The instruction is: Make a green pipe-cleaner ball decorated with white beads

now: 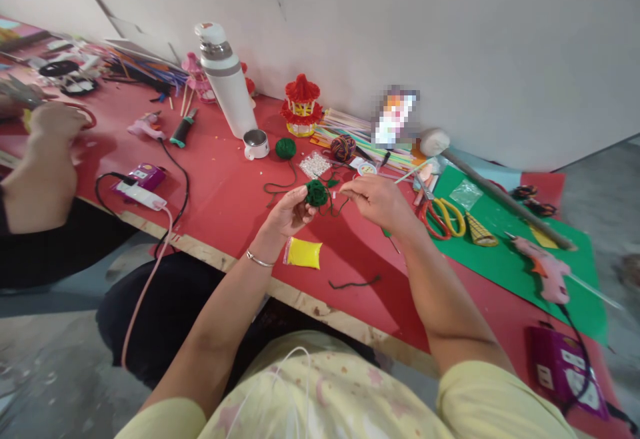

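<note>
Over table [220, 189] — left hand [290, 213] holds green yarn [317, 193].

Yarn ball [285, 148] right of cup [256, 150]

From where I sit, the fingers of the left hand [291, 213] hide part of the dark green crocheted yarn piece [317, 193], and the fingertips of the right hand [374, 200] are too small for me to tell whether they close on any yarn. I get only pixel blocks over the bright rectangular screen [395, 117], while the tall white bottle [231, 89] covers part of a pink tiered ornament [200, 84], and a co-worker's blurred forearm [45, 179] runs off my left edge.
</note>
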Motion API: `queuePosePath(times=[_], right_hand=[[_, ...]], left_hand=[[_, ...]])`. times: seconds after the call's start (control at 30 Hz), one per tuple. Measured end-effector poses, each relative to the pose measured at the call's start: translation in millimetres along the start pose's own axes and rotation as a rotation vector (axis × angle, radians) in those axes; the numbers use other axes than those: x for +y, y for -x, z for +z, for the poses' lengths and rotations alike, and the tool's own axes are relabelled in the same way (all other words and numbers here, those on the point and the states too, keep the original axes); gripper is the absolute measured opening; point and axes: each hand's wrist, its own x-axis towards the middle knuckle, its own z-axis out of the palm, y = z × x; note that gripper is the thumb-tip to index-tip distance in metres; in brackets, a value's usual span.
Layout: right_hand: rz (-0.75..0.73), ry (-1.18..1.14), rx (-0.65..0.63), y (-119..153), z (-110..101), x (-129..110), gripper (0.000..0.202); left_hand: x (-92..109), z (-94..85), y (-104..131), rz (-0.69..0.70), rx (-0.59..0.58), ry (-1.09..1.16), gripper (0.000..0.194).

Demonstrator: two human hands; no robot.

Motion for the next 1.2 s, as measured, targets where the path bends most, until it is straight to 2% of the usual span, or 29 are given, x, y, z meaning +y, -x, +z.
queuePosePath(times=[0.23, 0.47, 0.67, 1.2], right_hand=[[-0.044, -0.055, 0.033, -2, 0, 3, 0.026], [-0.085, 0.014, 0.059, -2, -11, -1, 0.026], [-0.078, 0.029, 0.047, -1, -14, 0, 0.027], [-0.112, -0.008, 0.074, -2, -3, 4, 0.026]], left_hand=[[-1, 1.3, 1, -0.038, -0.007, 0.049, 0.030], [0, 6.1, 1, -0.068, 0.052, 0.085, 0.024], [1, 5.5, 1, -0.065, 0.039, 0.104, 0.020], [1, 7.8, 2, -0.062, 0.048, 0.076, 0.022]])
